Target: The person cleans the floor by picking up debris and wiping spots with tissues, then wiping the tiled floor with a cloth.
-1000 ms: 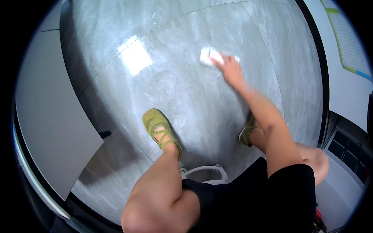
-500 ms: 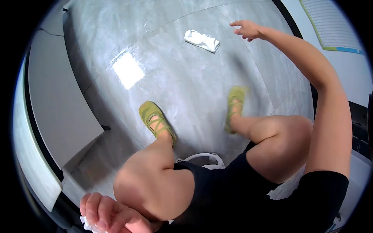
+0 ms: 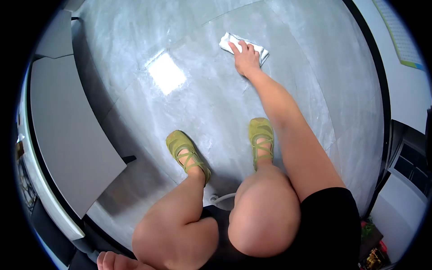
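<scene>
On the grey floor ahead lies a folded white cloth [image 3: 228,39]. My right hand [image 3: 246,60] is on top of it, thumb to the left and fingers bent down over the cloth; the fingertips are partly hidden. At the bottom left edge, my left hand [image 3: 115,261] shows only curled fingers beside my thigh. Its palm and anything in it are cut off by the frame. My feet, in green strappy shoes [image 3: 261,130], stand flat on the floor between the hands and the cloth.
A grey panelled unit [image 3: 72,130] with a pale top edge runs along the left. A white surface [image 3: 396,49] with a printed sheet [image 3: 400,36] stands at the right. Part of a white curved rail [image 3: 225,196] shows beneath me. Colourful small items [image 3: 375,258] sit lower right.
My right hand has come down from the right onto the cloth. My right foot has moved inward and settled. My left hand has dropped lower; the crumpled white piece in it has left view.
</scene>
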`<state>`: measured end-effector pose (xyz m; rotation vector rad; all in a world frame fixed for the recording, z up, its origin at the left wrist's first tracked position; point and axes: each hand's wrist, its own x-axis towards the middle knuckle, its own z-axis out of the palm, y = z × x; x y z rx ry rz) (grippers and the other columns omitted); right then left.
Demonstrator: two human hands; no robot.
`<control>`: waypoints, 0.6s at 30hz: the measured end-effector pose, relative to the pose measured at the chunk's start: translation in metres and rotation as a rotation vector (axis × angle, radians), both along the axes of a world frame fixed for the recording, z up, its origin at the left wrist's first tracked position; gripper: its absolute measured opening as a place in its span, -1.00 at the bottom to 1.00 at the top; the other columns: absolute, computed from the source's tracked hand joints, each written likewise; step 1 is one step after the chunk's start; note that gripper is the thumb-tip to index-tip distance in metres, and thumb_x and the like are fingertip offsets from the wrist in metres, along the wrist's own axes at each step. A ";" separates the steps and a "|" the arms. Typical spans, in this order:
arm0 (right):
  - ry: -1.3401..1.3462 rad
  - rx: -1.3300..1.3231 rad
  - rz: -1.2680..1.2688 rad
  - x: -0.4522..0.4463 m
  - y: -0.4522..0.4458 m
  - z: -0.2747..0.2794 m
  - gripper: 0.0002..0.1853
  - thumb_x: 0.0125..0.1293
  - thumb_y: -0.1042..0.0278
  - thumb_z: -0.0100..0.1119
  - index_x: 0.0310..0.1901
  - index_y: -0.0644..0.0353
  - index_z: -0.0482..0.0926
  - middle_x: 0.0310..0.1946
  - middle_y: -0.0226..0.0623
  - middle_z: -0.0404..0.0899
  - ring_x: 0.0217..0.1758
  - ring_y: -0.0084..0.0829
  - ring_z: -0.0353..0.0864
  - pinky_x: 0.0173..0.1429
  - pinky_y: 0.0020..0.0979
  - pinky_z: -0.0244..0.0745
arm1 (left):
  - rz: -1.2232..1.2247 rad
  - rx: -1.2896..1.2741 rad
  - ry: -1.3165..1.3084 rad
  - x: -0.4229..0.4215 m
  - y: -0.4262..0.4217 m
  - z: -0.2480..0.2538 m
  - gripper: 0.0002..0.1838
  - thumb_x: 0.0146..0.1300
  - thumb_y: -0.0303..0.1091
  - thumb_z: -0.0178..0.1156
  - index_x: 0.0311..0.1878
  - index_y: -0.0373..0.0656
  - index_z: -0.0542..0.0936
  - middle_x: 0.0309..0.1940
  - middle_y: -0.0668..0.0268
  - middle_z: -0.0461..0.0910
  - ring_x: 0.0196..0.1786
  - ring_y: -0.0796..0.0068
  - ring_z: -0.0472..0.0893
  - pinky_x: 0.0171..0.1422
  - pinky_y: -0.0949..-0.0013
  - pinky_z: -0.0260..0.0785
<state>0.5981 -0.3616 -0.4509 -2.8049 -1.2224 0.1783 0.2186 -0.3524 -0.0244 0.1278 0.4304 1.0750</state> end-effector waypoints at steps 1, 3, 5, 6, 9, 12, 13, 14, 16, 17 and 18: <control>0.022 0.035 -0.004 0.003 -0.003 0.000 -0.39 0.24 0.45 -0.05 0.30 -0.37 0.21 0.25 -0.35 0.21 0.23 -0.21 0.23 0.19 -0.14 0.21 | -0.001 -0.009 0.007 0.004 -0.001 0.000 -0.85 0.22 -0.69 -0.01 -0.34 -0.20 0.46 -0.30 0.32 0.43 -0.25 0.46 0.43 -0.13 0.49 0.51; 0.052 0.093 -0.024 0.006 -0.012 0.005 -0.38 0.16 0.55 -0.04 0.24 -0.32 0.28 0.24 -0.40 0.21 0.22 -0.22 0.24 0.20 -0.15 0.18 | -0.024 -0.027 -0.006 0.013 0.001 -0.001 -0.86 0.22 -0.69 -0.02 -0.35 -0.21 0.45 -0.31 0.31 0.42 -0.25 0.45 0.44 -0.13 0.50 0.51; 0.026 0.036 0.013 0.006 -0.026 0.010 -0.41 0.15 0.51 0.00 0.21 -0.33 0.33 0.21 -0.41 0.25 0.20 -0.24 0.25 0.19 -0.17 0.17 | -0.846 0.104 -0.238 -0.013 0.074 -0.026 -0.91 0.21 -0.56 0.09 -0.24 -0.19 0.42 -0.24 0.26 0.44 -0.19 0.42 0.48 -0.14 0.50 0.54; 0.016 0.004 0.028 0.003 -0.040 0.010 -0.43 0.15 0.48 0.02 0.20 -0.33 0.36 0.20 -0.42 0.27 0.19 -0.26 0.26 0.18 -0.17 0.16 | -0.655 0.065 -0.214 -0.010 0.054 -0.025 -0.90 0.22 -0.55 0.08 -0.20 -0.21 0.41 -0.21 0.24 0.43 -0.17 0.39 0.48 -0.12 0.50 0.53; 0.061 0.143 0.101 -0.016 -0.121 0.019 -0.52 0.11 0.43 0.06 0.10 -0.25 0.47 0.16 -0.38 0.32 0.25 -0.25 0.23 0.23 -0.13 0.13 | -0.208 -0.025 -0.071 0.015 0.009 -0.010 -0.93 0.24 -0.60 0.02 -0.24 -0.22 0.41 -0.24 0.26 0.42 -0.20 0.39 0.46 -0.11 0.51 0.52; 0.150 0.167 -0.022 -0.039 -0.212 0.021 -0.69 0.10 0.37 0.11 -0.07 -0.03 0.56 0.10 -0.34 0.37 0.27 -0.22 0.21 0.26 -0.10 0.11 | -0.158 -0.076 -0.025 0.030 0.009 -0.003 -0.87 0.23 -0.68 -0.04 -0.32 -0.22 0.43 -0.33 0.29 0.41 -0.28 0.45 0.44 -0.09 0.48 0.50; 0.171 0.189 -0.100 -0.046 -0.240 0.016 -0.72 0.09 0.36 0.14 -0.11 0.04 0.58 0.09 -0.34 0.38 0.27 -0.19 0.20 0.27 -0.08 0.09 | -0.167 -0.075 -0.034 0.032 0.008 -0.004 -0.87 0.23 -0.68 -0.04 -0.30 -0.22 0.43 -0.33 0.29 0.41 -0.29 0.45 0.44 -0.08 0.46 0.49; 0.095 0.189 -0.155 -0.052 -0.262 0.015 -0.72 0.07 0.36 0.16 -0.12 0.05 0.56 0.10 -0.28 0.36 0.27 -0.17 0.20 0.28 -0.07 0.09 | -0.178 -0.074 -0.040 0.033 0.007 -0.004 -0.87 0.23 -0.68 -0.05 -0.29 -0.23 0.42 -0.33 0.28 0.41 -0.30 0.46 0.44 -0.06 0.44 0.49; -0.054 0.183 -0.276 -0.067 -0.295 0.011 -0.70 0.04 0.36 0.21 -0.13 0.06 0.53 0.12 -0.17 0.32 0.26 -0.12 0.20 0.29 -0.05 0.07 | -0.212 -0.077 -0.048 0.034 0.007 -0.007 -0.86 0.22 -0.69 -0.06 -0.25 -0.23 0.42 -0.33 0.27 0.40 -0.31 0.46 0.43 -0.02 0.40 0.47; -0.065 0.167 -0.430 -0.073 -0.295 0.015 -0.64 0.00 0.34 0.25 -0.09 0.07 0.51 0.13 -0.13 0.31 0.27 -0.10 0.20 0.29 -0.06 0.08 | -0.233 -0.081 -0.046 0.035 0.006 -0.008 -0.86 0.22 -0.69 -0.06 -0.25 -0.24 0.42 -0.33 0.27 0.40 -0.31 0.46 0.43 -0.02 0.40 0.47; -0.077 0.146 -0.583 -0.076 -0.284 0.026 -0.57 -0.03 0.32 0.29 -0.04 0.09 0.50 0.14 -0.09 0.30 0.28 -0.08 0.20 0.28 -0.06 0.09 | -0.247 -0.083 -0.033 0.037 0.006 -0.010 -0.86 0.22 -0.69 -0.06 -0.25 -0.24 0.41 -0.33 0.27 0.40 -0.31 0.46 0.43 -0.02 0.40 0.47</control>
